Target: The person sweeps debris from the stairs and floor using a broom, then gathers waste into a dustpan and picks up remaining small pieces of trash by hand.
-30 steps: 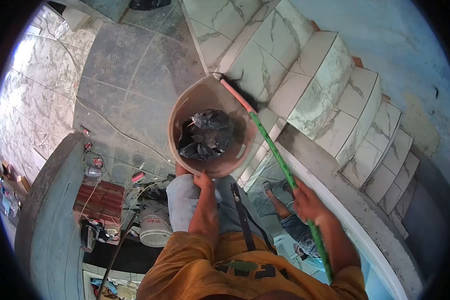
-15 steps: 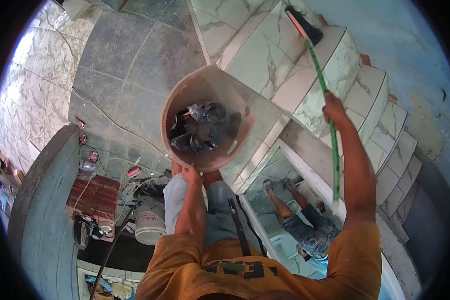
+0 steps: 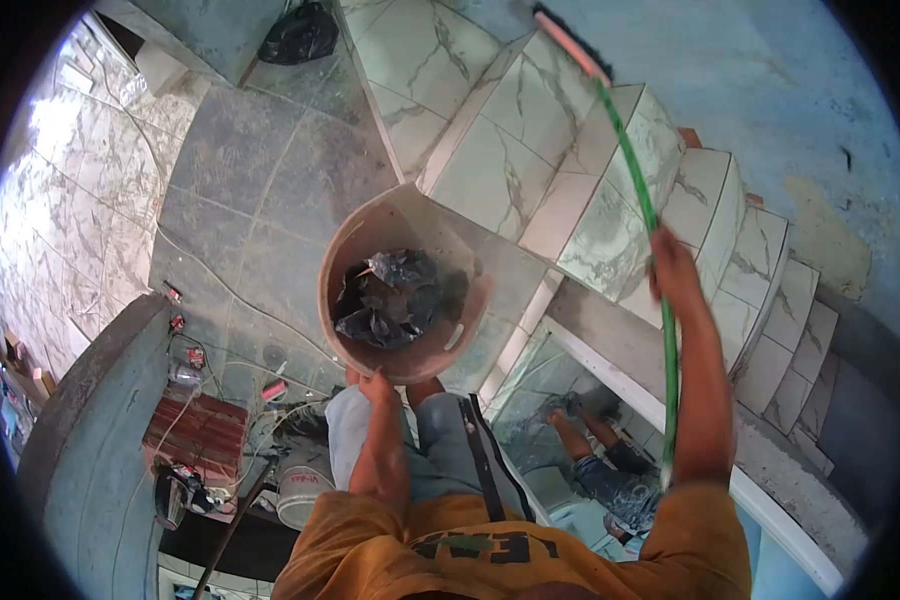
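Just left of centre, toward nine o'clock, a brownish plastic tub [image 3: 452, 238] is facing mouth-up, and crumpled black plastic [image 3: 388, 310] is lying inside it. At the tub's six o'clock edge, the person's left hand [image 3: 378, 388] is clasping the rim. Toward three o'clock, the right hand [image 3: 676, 270], slightly blurred, is wrapping its fingers around the green handle of a broom [image 3: 632, 165]. That handle is curving from four o'clock up to one o'clock, where its pink head is pointing dark bristles toward a light-blue wall [image 3: 750, 70]; whether they are touching it, I cannot tell. Marble-patterned steps [image 3: 515, 125] are running from twelve toward four o'clock. Between four and five, another person [image 3: 610, 480] in shorts is showing beyond a ledge. A black bag [image 3: 300, 35] is lying at eleven o'clock, and a whitish pail [image 3: 303, 495] is standing at seven.
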Action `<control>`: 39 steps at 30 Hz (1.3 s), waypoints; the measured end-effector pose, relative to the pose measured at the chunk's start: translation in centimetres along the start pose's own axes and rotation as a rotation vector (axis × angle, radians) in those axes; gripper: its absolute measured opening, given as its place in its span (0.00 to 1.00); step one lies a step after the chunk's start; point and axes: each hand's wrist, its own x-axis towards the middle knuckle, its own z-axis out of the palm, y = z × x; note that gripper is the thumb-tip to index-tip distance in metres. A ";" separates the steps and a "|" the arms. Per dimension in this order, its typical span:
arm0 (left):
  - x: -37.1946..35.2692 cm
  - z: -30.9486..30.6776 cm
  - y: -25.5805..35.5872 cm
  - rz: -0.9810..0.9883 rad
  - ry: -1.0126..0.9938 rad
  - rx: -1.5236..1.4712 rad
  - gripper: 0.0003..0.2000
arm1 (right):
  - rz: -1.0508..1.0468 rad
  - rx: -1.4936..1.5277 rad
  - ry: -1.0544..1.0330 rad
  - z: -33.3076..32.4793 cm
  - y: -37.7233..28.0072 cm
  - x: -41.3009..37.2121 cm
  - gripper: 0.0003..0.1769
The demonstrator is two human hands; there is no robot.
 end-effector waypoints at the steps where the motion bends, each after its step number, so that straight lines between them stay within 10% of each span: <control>1: 0.1 -0.3 0.2 0.033 -0.067 0.011 0.21 | -0.032 -0.009 0.077 0.4 0.5 5.8 0.26; 7: 0.7 -1.0 -0.7 0.037 -0.100 -0.085 0.21 | 0.084 -0.264 0.070 7.6 3.9 21.1 0.21; 15: -0.8 -4.2 3.8 -0.074 -0.103 0.062 0.16 | 0.458 -0.154 -0.459 0.9 9.6 -14.0 0.20; 20: -2.0 -3.6 9.6 0.042 -0.278 0.081 0.15 | 0.340 0.270 -0.060 -3.0 4.4 -27.7 0.27; 30: -11.4 0.0 7.2 0.145 -0.351 0.148 0.13 | 0.156 -0.021 0.295 -16.6 18.0 -2.0 0.26; 39: -16.3 0.7 -13.5 -0.130 -0.129 0.097 0.16 | 0.124 -0.032 0.167 -17.1 21.1 8.2 0.28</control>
